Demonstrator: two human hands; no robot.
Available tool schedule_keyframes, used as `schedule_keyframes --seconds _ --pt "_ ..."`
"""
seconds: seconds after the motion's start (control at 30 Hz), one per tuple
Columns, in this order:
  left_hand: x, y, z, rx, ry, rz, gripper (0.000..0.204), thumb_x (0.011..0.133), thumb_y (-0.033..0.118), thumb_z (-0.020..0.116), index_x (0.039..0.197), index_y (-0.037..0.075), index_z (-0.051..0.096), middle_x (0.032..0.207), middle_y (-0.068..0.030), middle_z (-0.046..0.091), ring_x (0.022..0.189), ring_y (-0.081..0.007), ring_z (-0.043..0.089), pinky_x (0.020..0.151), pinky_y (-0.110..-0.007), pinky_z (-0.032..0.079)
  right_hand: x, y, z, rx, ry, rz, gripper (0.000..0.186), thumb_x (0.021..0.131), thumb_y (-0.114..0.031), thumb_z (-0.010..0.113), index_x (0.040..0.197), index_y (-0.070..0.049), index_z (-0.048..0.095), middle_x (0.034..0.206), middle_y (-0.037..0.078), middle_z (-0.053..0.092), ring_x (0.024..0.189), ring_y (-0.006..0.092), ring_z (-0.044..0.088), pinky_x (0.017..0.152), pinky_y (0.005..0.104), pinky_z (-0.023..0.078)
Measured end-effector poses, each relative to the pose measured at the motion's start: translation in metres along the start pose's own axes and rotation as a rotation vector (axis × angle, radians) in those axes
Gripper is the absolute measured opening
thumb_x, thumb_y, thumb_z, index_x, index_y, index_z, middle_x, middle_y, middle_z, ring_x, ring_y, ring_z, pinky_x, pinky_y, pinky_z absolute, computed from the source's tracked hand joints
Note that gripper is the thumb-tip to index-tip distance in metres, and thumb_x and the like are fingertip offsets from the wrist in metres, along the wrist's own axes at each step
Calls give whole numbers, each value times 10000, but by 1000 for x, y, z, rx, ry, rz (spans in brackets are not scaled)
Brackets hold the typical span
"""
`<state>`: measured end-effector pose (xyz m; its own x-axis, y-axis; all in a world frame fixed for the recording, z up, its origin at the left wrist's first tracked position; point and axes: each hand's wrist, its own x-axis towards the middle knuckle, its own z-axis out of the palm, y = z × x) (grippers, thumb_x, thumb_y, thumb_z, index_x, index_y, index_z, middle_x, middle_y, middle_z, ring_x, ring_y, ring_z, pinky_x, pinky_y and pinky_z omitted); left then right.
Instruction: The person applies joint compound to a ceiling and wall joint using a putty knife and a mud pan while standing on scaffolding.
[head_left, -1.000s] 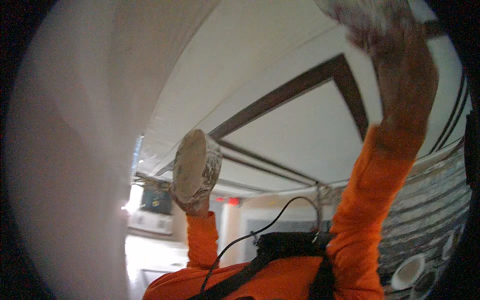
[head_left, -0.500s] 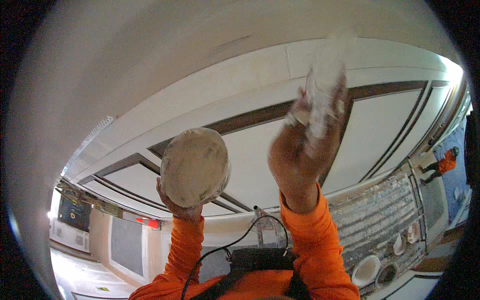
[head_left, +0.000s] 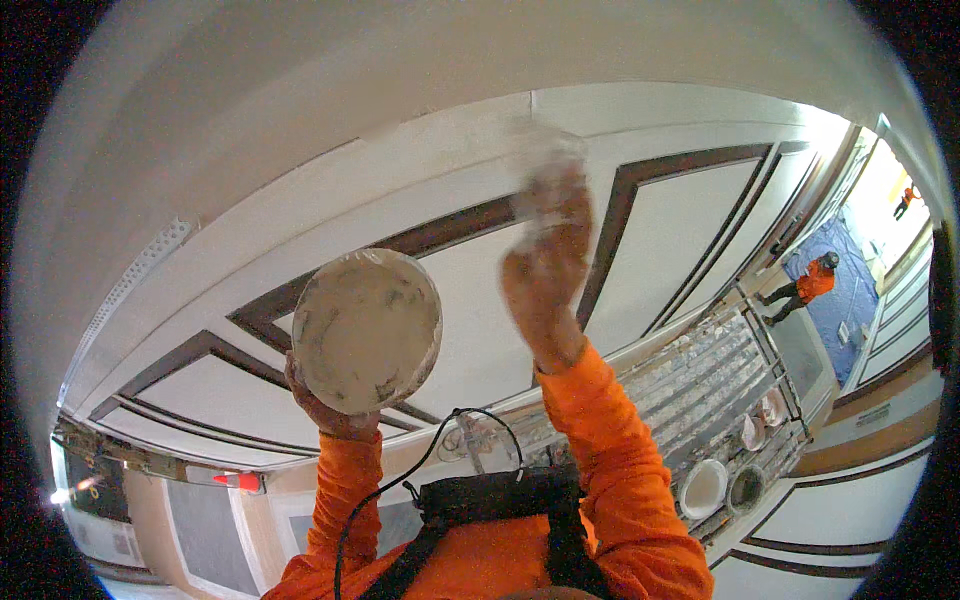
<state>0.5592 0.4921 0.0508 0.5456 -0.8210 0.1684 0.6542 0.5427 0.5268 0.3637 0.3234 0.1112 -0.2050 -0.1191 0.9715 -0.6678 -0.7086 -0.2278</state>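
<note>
My left hand (head_left: 330, 410) grips a round bowl (head_left: 368, 335) from below and behind. Off-white plaster with darker smears fills it nearly to the rim. Raised toward the upper wall, my right hand (head_left: 550, 265) is closed around a pale, plaster-smeared tool (head_left: 550, 165). Motion blurs the tool and fingertips, so its exact kind does not show. It is at the pale band of wall (head_left: 430, 145) above the dark-trimmed panels; whether it touches the surface I cannot tell.
White panels with dark brown trim (head_left: 690, 215) line the wall. A perforated metal bead (head_left: 135, 285) runs along the left edge. Below right is a slatted, plaster-splashed platform (head_left: 690, 390) bearing a white bucket (head_left: 703, 488) and a dark bucket (head_left: 746, 488). Beyond it stands a person in orange (head_left: 815, 280).
My right hand and its tool have moved left and are still blurred. The bowl has shifted slightly left with my left hand. The view has turned, showing more of the floor at right.
</note>
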Motion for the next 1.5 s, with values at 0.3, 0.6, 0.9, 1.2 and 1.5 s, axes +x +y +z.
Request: schedule_keyframes --seconds 0.3,0.6,0.9,1.2,1.5 --pt "-2 0 -7 -11 28 -36 515 857 436 399 1256 114 446 1288 -125 454 1170 -322 437 958 -527 372 113 -33 -45 -287 -118 109 419 731 -78 529 1142 -6 508 989 201 606 747 356 615 647 421 508" --pt "12 2 -5 -103 77 -51 496 862 414 404 1254 113 447 1295 -123 451 1189 -315 420 983 -506 352 81 -147 -24 -100 -397 124 509 709 -140 548 1201 -48 454 1104 193 548 758 316 615 504 389 518" --pt "11 2 11 -218 -34 -93 568 839 455 394 1285 105 417 1277 -118 469 1158 -317 455 971 -488 369 47 -115 -47 245 -331 -380 416 792 -255 507 1202 -198 538 1288 88 476 1130 345 480 898 420 432" --pt "-5 -9 37 -267 3 1 588 829 459 410 1295 100 398 1278 -134 459 1162 -323 454 958 -495 388 125 -54 -13 174 -430 -1202 307 797 -306 524 1094 -291 601 1285 -12 489 1216 281 402 972 457 357" --pt "-1 -1 58 -395 15 81 572 842 462 410 1289 106 404 1274 -133 461 1153 -321 461 952 -489 396 201 -20 4 -142 -527 -1481 281 837 -206 505 1096 -223 613 1277 -5 499 1213 262 408 972 447 344"
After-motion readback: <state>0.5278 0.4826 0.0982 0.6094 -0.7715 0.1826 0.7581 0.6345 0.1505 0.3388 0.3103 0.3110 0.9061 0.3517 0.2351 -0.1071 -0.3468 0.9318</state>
